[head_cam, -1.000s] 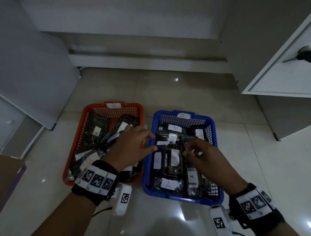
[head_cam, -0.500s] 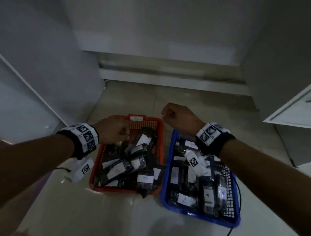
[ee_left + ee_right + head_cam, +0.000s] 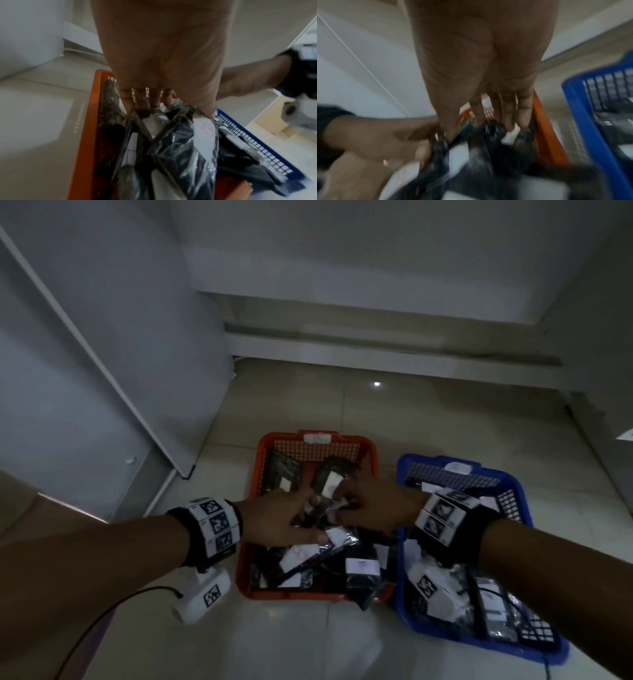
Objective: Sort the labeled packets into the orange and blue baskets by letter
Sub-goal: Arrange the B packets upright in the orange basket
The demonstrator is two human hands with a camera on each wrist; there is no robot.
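Many dark shiny plastic packets with white paper labels (image 3: 362, 566) fill two baskets; they lie in piles too mixed up to count. The orange plastic mesh basket (image 3: 247, 583) sits on the left and the blue plastic mesh basket (image 3: 513, 484) sits just beside it on the right, both on the pale shiny tiled floor (image 3: 301, 642). Each basket has one small white tag on its far rim, but the writing there is too blurry to read. One label in the orange basket shows a red scribble (image 3: 205, 129), maybe a B; it cannot be read for sure.

Both hands are over the orange basket, close together. The left hand (image 3: 274, 520) has its fingers stretched out onto the packets, with the thumb pressing on one. The right hand (image 3: 370, 508) reaches across and its fingers dip into the same pile; whether it pinches a packet cannot be told, as that view is blurred.

Each wrist wears one black band with black-and-white square codes (image 3: 215, 523).
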